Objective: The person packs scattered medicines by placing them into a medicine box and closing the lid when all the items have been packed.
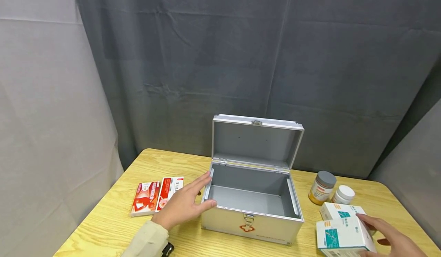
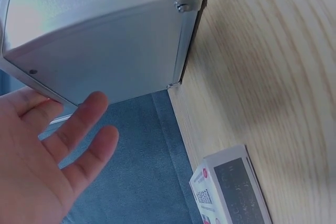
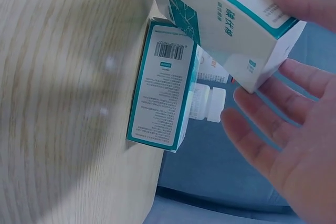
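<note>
A silver first-aid case stands with its lid raised, and its inside is bare. My left hand touches the case's left rim with straight, spread fingers; the left wrist view shows the fingers against that side wall. At the right, my right hand grips a white and teal medicine box by one end, thumb on one face and fingers along another. This box is tilted in the right wrist view. Close behind it, a similar medicine box sits on the table.
Two red and white flat medicine boxes, one beside the other, lie left of the case. A grey-capped bottle and a white bottle stand at the right. Grey curtain hangs behind the wooden table.
</note>
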Demonstrator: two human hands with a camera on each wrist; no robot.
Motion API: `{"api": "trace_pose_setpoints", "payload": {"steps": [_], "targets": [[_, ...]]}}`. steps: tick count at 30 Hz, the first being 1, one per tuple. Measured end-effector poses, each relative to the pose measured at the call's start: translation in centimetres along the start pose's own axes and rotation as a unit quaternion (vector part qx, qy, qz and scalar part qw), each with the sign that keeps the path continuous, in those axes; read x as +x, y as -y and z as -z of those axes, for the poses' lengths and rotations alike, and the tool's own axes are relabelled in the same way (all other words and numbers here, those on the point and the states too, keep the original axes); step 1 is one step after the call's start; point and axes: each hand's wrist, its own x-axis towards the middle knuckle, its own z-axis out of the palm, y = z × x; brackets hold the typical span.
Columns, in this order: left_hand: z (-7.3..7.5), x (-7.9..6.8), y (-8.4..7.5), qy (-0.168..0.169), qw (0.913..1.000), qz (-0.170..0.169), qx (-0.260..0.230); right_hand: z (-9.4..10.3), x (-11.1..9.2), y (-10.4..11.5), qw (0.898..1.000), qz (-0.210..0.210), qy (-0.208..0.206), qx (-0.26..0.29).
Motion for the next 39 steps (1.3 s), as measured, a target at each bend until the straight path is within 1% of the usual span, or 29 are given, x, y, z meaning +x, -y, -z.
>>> {"api": "trace_pose_setpoints", "payload": {"steps": [3, 8, 16, 20, 26, 30, 34, 39], "targets": [[0.1, 0.0, 0.0, 0.002, 1.0, 0.001, 0.002, 0.2, -0.2, 0.3, 1.0, 0.001, -0.006, -0.003], [0.1, 0.1, 0.0, 0.005, 0.9999, 0.006, 0.009, 0.5, -0.5, 0.9, 1.0, -0.001, -0.004, -0.005], [0.1, -0.1, 0.1, 0.003, 1.0, 0.0, 0.007, 0.9, -0.8, 1.1, 1.0, 0.018, -0.01, -0.01], [0.1, -0.1, 0.1, 0.004, 1.0, 0.002, 0.007, 1.0, -0.8, 0.7, 0.999, 0.029, -0.03, -0.026], [0.2, -0.1, 0.0, 0.003, 1.0, 0.001, 0.005, 1.2, -1.3, 1.8, 0.996, 0.04, -0.063, -0.044], [0.3, 0.0, 0.0, 0.003, 1.0, -0.001, 0.006, 1.1, -1.4, 1.9, 0.994, 0.05, -0.081, -0.049], [0.2, 0.0, 0.0, 0.001, 1.0, -0.002, 0.004, 1.1, -1.6, 2.1, 0.993, 0.058, -0.088, -0.048], [0.1, 0.1, 0.0, -0.003, 1.0, -0.005, 0.005, 1.3, -2.0, 2.8, 0.989, 0.076, -0.116, -0.052]]}}
